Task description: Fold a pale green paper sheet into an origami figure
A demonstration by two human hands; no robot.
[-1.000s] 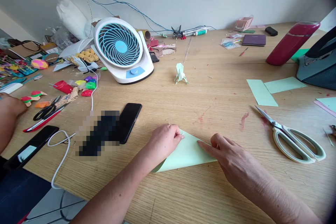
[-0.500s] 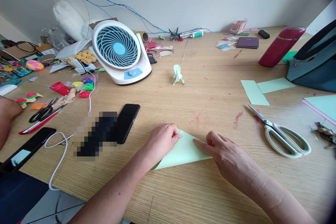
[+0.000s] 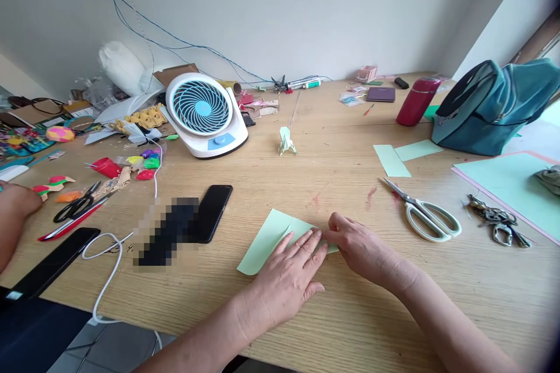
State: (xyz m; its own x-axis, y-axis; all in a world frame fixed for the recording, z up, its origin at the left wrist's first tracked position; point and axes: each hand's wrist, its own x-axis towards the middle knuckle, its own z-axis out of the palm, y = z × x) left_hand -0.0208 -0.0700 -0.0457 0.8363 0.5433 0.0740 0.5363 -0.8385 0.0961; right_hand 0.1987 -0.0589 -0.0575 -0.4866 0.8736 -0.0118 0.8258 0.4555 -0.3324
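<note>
A sheet of pale green paper (image 3: 259, 245), partly folded over, lies on the wooden table in front of me. My left hand (image 3: 291, 268) rests flat on it, fingers stretched out, pressing the folded part. At the paper's right corner, my right hand (image 3: 356, 245) has its fingers curled together on the edge, close to the left fingertips. Both hands cover much of the fold. Beyond them stands a small folded green paper figure (image 3: 286, 141). White-handled scissors (image 3: 426, 215) lie to the right of my right hand.
Left are a phone (image 3: 213, 213), a white cable (image 3: 114, 280) and a fan (image 3: 203, 113). Another person's arm (image 3: 17, 210) rests at the left edge. On the right are green paper strips (image 3: 391, 160), keys (image 3: 494, 218), a red bottle (image 3: 417, 102) and a teal bag (image 3: 485, 111).
My left hand has gone from a curled grip at the paper's top edge to lying flat on it. The right hand has shifted slightly left and curled its index finger. The view has tilted up and turned right.
</note>
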